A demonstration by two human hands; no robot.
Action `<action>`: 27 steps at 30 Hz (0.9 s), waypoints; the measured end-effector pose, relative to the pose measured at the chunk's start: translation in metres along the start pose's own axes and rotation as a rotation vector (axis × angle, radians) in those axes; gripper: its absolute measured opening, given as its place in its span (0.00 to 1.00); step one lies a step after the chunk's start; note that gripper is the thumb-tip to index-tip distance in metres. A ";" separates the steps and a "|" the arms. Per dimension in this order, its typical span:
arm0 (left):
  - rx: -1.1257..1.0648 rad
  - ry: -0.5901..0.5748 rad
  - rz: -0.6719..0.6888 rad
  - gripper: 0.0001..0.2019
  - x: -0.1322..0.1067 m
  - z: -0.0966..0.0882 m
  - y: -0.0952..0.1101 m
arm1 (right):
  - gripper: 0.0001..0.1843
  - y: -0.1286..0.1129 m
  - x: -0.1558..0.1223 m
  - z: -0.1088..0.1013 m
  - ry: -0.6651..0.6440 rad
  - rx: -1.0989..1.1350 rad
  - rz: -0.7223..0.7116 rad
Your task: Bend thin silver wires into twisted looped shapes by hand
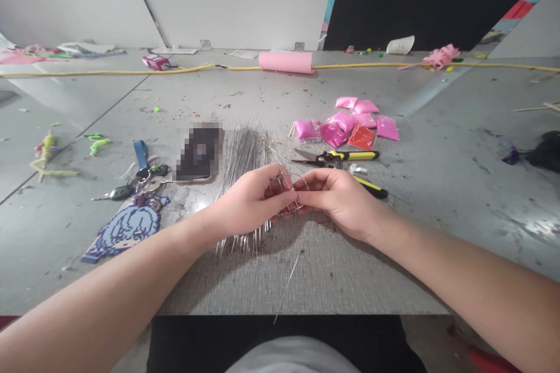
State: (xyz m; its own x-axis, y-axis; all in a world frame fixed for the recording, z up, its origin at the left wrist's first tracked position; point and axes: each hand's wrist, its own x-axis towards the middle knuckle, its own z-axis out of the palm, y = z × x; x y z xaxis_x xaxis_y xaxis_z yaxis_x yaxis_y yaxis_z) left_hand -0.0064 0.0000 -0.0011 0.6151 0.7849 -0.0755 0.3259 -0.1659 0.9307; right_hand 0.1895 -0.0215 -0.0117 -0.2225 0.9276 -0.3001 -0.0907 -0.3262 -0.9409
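Note:
Between my two hands is a small wire frame (289,206) of bent, crossing silvery wires, held just above the table. My left hand (249,201) grips its left side, thumb laid along the wires. From the right, my right hand (339,195) pinches the frame's edge with thumb and forefinger, the two thumbs nearly touching. Under and beyond my left hand lies a thick bundle of thin straight wires (242,154). One loose wire (287,285) sticks out past the table's front edge. Yellow-and-black handled pliers or snips (354,155) rest beyond my right hand.
Left of the bundle lie a phone (199,154), keys (120,192) and a blue pixel-art figure (129,224). Pink packets (343,122) and a red packet (362,137) sit behind the snips. A yellow cord (359,66) and a pink roll (286,62) run along the back.

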 end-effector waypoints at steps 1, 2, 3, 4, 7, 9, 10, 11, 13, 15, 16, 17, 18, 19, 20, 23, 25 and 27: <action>-0.008 0.003 -0.004 0.09 0.000 0.000 0.000 | 0.16 0.000 0.001 0.000 -0.012 0.047 0.023; -0.016 0.004 -0.009 0.10 0.000 0.000 0.001 | 0.15 0.000 0.001 0.000 -0.027 0.095 0.043; -0.025 0.004 -0.014 0.10 0.000 -0.001 0.001 | 0.14 -0.001 0.001 -0.001 -0.043 0.140 0.057; -0.034 0.001 -0.019 0.09 0.000 -0.001 0.001 | 0.13 -0.001 0.001 -0.001 -0.058 0.173 0.064; -0.075 -0.013 -0.009 0.08 -0.001 -0.001 0.003 | 0.11 -0.003 0.000 -0.001 -0.099 0.174 0.062; -0.108 -0.022 0.011 0.06 -0.001 -0.001 0.004 | 0.10 -0.003 -0.001 0.000 -0.124 0.143 0.039; -0.117 -0.023 0.018 0.05 -0.001 -0.002 0.004 | 0.10 -0.002 -0.002 0.000 -0.132 0.132 0.029; -0.120 -0.023 0.020 0.05 -0.001 -0.002 0.005 | 0.10 -0.002 -0.002 0.000 -0.137 0.126 0.022; -0.110 -0.013 0.008 0.05 -0.001 -0.002 0.006 | 0.11 0.000 -0.002 -0.001 -0.132 0.125 0.010; -0.097 0.001 -0.006 0.06 -0.001 -0.003 0.006 | 0.12 0.000 -0.001 -0.002 -0.117 0.119 -0.013; -0.096 0.007 -0.010 0.06 -0.001 -0.003 0.006 | 0.12 0.001 -0.001 -0.002 -0.108 0.106 -0.028; -0.097 0.011 -0.010 0.07 0.000 -0.003 0.006 | 0.12 0.001 0.000 -0.003 -0.096 0.088 -0.045; -0.101 0.013 -0.007 0.07 0.000 -0.002 0.005 | 0.11 0.001 0.000 -0.003 -0.083 0.068 -0.060; -0.105 0.015 -0.002 0.07 0.000 -0.002 0.004 | 0.11 0.001 0.000 -0.003 -0.073 0.049 -0.073; -0.109 0.018 0.002 0.07 0.000 -0.002 0.004 | 0.10 0.001 0.000 -0.003 -0.063 0.033 -0.083; -0.088 0.037 0.009 0.07 0.000 -0.002 0.002 | 0.11 -0.001 0.000 -0.002 -0.034 0.027 -0.103; -0.031 0.066 0.022 0.07 0.000 -0.002 0.002 | 0.11 -0.002 -0.001 -0.001 -0.015 0.022 -0.096; 0.045 0.096 0.033 0.07 0.000 -0.003 0.002 | 0.12 -0.002 -0.002 0.001 0.008 0.020 -0.084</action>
State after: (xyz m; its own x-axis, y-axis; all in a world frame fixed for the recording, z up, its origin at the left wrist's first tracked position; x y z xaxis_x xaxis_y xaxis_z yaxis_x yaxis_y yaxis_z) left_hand -0.0077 0.0012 0.0021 0.5550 0.8318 -0.0085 0.3403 -0.2176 0.9148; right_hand 0.1891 -0.0223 -0.0088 -0.2050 0.9534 -0.2214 -0.1278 -0.2504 -0.9597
